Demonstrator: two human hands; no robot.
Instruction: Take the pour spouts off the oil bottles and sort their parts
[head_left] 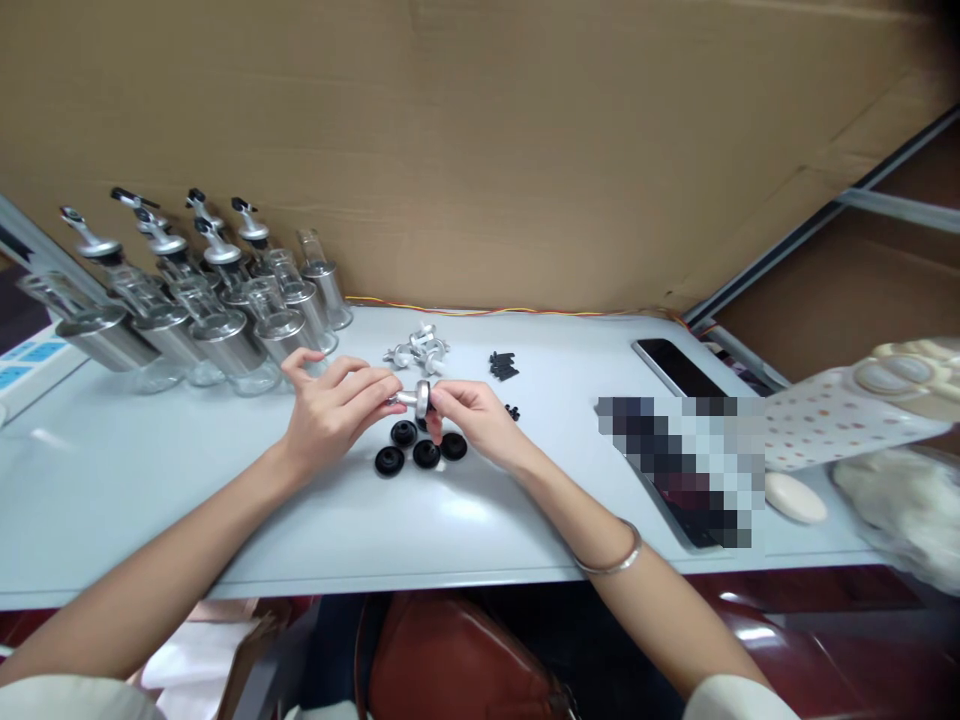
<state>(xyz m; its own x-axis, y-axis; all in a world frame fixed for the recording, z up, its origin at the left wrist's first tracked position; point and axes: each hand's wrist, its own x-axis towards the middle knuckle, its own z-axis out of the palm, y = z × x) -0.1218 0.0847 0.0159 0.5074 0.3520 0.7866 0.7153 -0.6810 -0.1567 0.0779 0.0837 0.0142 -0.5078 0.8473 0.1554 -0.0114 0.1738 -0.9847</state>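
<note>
My left hand [337, 405] is closed on the spout end of a silver pourer top [421, 398], held sideways just above the table. At its wide base, my right hand [472, 415] pinches a black part against the silver disc; fingers cover most of that part. Several black round stoppers [389, 461] lie on the table below my hands. Beyond them rests a small heap of silver pourer tops [424, 350]. Small black flaps [502, 365] are piled to the right, with tiny black pieces [512, 411] partly behind my right hand.
Glass bottles with metal sleeves [225, 340] crowd the left, several topped with pourers. On the right are a white phone [679, 368], a blurred-out dark device, a dotted white item [810, 425], an oval white object [795, 497] and a plastic bag [904, 510]. Cardboard [480, 150] stands behind.
</note>
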